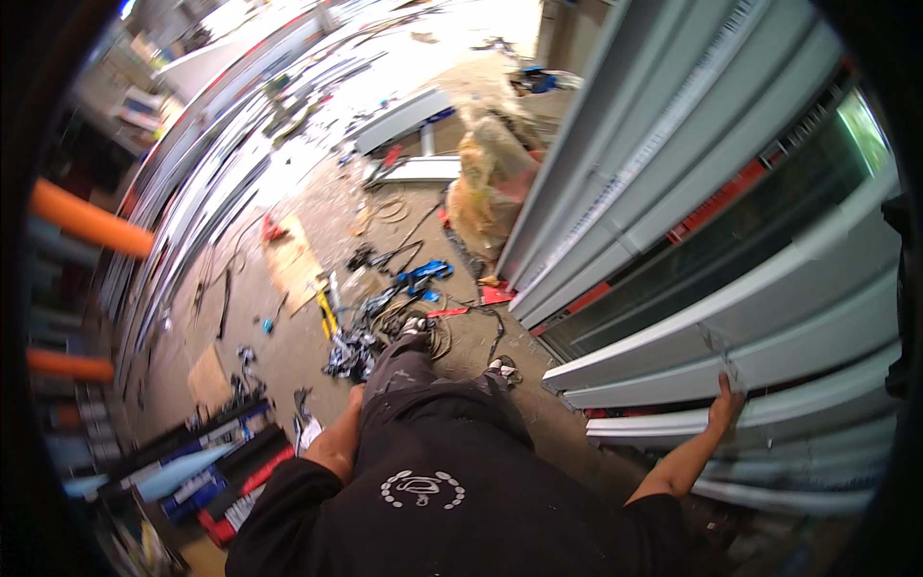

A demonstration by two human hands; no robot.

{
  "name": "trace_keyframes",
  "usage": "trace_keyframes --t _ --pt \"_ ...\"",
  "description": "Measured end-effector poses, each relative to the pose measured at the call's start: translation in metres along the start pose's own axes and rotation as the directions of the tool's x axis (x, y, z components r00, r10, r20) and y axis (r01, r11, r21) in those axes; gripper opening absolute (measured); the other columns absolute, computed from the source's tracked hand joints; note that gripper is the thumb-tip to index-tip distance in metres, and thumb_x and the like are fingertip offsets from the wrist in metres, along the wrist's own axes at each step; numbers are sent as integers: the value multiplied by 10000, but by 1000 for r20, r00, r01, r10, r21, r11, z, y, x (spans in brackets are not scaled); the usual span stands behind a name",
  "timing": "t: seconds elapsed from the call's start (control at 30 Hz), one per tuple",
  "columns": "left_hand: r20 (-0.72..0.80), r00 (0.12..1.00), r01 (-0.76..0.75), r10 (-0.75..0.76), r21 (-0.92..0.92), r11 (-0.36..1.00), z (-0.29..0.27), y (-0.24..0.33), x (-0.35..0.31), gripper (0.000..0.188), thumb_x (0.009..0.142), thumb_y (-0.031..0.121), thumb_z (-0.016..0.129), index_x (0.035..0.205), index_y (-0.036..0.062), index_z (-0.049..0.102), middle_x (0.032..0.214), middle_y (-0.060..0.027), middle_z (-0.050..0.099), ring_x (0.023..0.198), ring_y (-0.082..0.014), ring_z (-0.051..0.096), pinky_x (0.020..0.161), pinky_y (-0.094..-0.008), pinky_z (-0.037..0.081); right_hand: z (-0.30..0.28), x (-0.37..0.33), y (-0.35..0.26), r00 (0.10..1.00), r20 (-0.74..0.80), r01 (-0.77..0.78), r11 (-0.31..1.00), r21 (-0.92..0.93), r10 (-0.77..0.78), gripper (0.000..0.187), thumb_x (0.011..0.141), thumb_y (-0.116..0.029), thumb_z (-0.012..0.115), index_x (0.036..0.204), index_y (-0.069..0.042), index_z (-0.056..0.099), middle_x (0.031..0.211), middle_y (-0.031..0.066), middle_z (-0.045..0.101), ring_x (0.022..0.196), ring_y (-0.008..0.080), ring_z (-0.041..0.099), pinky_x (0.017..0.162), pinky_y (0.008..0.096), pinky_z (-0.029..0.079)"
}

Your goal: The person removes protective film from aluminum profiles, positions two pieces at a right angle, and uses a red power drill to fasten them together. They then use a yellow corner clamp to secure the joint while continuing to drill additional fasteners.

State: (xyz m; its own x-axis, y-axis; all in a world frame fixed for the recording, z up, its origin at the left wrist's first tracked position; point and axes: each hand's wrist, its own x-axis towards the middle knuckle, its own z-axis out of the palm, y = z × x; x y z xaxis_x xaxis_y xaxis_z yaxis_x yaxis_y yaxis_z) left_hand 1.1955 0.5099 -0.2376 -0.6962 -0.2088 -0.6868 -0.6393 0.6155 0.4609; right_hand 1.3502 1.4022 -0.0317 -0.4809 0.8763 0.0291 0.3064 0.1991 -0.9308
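Note:
On the right, my right hand [728,406] is at the edge of a pale grey window or door frame [663,370], one of several leaning side by side. Its thumb or a finger points up along the frame, and the rest seem curled around the edge. A small shiny metal piece [723,351] sits on the frame just above that hand. My left hand [357,396] hangs low beside my left thigh, with its fingers mostly hidden against the dark trousers. Nothing shows in it.
Black and blue plastic scraps [356,354], a yellow-handled tool [327,313] and cords litter the floor ahead. Further off stand a crumpled plastic bag [490,183] and long metal profiles [231,192]. Orange bars [91,219] stick out at left, above stacked boxes [197,490].

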Motion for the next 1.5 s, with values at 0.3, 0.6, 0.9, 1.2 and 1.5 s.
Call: trace_keyframes --t 0.3,0.6,0.9,1.2,1.5 --pt "-65 980 189 -189 -2 982 48 -51 2 418 872 478 671 1182 214 763 1204 -148 733 1132 -368 692 951 -463 539 18 -50 -7 996 -92 4 986 168 12 607 790 -217 887 1277 71 666 1289 172 676 1101 279 650 991 403 518" --pt "-52 959 271 -277 -100 957 70 -81 -12 463 941 406 542 1148 41 737 1225 -228 706 1153 -417 673 936 -516 524 30 -108 -24 954 -287 19 938 347 87 586 803 -147 867 1287 97 646 1311 191 666 1071 287 683 927 427 600" --pt "227 974 -7 -8 68 998 1 -51 8 343 841 163 807 1128 -19 757 1064 -160 766 967 -230 706 852 -378 536 -7 -148 -124 784 -612 317 915 250 -105 553 766 -33 880 1243 102 635 1219 193 687 1042 300 687 904 423 590" --pt "252 968 42 -6 -140 989 -28 20 2 332 823 68 831 1116 -43 723 1002 -110 756 868 -212 692 785 -349 539 -33 -176 -196 796 -561 430 864 261 -226 593 782 -50 852 1298 89 595 1281 192 648 1152 335 638 1008 462 535" --pt "192 980 56 -48 -34 998 -32 1 17 276 835 135 794 1087 26 765 1016 -105 770 870 -218 711 761 -356 546 -25 -177 -250 817 -520 475 800 366 -248 556 845 -33 800 1344 90 587 1349 201 625 1199 360 619 1034 515 505"
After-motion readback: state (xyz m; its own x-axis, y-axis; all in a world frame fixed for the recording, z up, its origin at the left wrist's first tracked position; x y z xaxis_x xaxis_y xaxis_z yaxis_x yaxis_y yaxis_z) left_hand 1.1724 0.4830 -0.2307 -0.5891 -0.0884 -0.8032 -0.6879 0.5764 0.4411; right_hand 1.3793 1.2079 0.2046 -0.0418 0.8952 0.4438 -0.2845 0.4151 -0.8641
